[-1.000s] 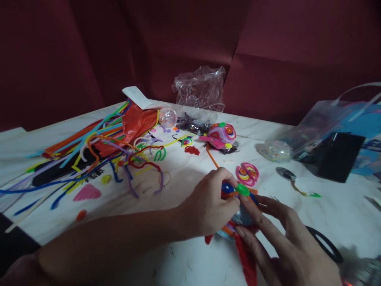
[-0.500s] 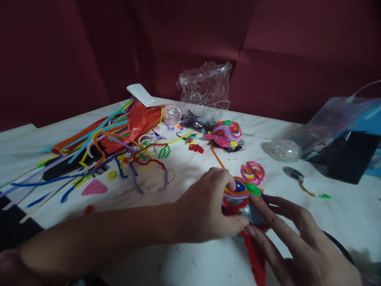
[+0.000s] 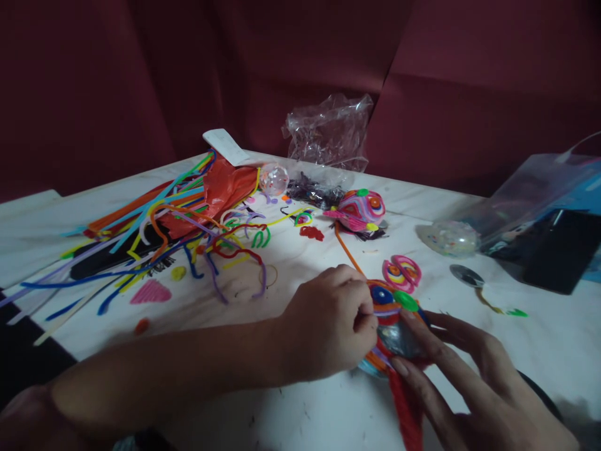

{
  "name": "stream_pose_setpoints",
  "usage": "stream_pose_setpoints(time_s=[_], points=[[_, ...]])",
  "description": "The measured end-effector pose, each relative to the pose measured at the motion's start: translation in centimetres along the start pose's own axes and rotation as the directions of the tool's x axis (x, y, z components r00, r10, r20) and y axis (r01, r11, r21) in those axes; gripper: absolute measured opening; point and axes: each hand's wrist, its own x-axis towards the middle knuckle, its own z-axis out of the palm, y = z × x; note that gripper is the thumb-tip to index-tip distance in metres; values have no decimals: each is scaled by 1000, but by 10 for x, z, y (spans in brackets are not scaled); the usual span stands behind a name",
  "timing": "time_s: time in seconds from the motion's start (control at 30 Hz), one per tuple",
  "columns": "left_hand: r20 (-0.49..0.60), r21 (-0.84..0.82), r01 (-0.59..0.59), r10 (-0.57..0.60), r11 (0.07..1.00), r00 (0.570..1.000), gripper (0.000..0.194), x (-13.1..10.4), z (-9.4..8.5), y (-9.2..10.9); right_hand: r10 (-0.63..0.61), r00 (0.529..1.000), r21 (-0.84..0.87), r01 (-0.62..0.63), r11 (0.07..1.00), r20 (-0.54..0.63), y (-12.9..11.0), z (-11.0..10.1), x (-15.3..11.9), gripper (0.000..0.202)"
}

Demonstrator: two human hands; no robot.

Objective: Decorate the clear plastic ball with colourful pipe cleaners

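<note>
A round craft piece covered in coloured pipe cleaners, with a blue disc, a green oval and a bare silvery patch, lies low right of centre. A red strip hangs from its lower edge. Against its left side is my left hand, fingers curled in a pinch; what lies between the fingertips is hidden. My right hand grips the piece from the right, forefinger by the green oval and thumb at the lower edge. Behind it sits a pink spiral piece.
Loose pipe cleaners and a red wrapper spread across the left. A finished-looking pink ball, clear plastic bag and clear ball stand behind. At right are another clear ball, a dark phone and a silvery disc.
My left thumb has drawn back from the front of the craft piece and the fingers have curled in, uncovering more of its blue disc and lower left side. My right hand keeps its grip.
</note>
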Motion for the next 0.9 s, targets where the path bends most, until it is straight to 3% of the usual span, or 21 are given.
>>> stream_pose_setpoints(time_s=[0.17,0.3,0.43,0.57,0.7,0.9], points=[[7,233,-94,95,968,995,7,1,-7,4,53,997,38,-51,998,-48,-3,1,2,40],[90,395,-209,189,894,978,14,3,-11,8,53,998,45,-51,998,-40,-5,2,3,47],[143,423,-258,217,869,966,16,4,-10,9,5,1000,6,-5,1000,-7,2,3,-3,49],[115,440,-266,240,858,964,16,4,-10,10,-4,999,-14,4,1000,37,9,5,-10,49],[130,374,-190,152,908,980,12,5,-11,10,-38,999,-10,39,999,24,7,6,-8,50],[98,161,71,-87,984,991,11,3,-9,11,-69,997,-14,70,997,40,14,4,-17,49]])
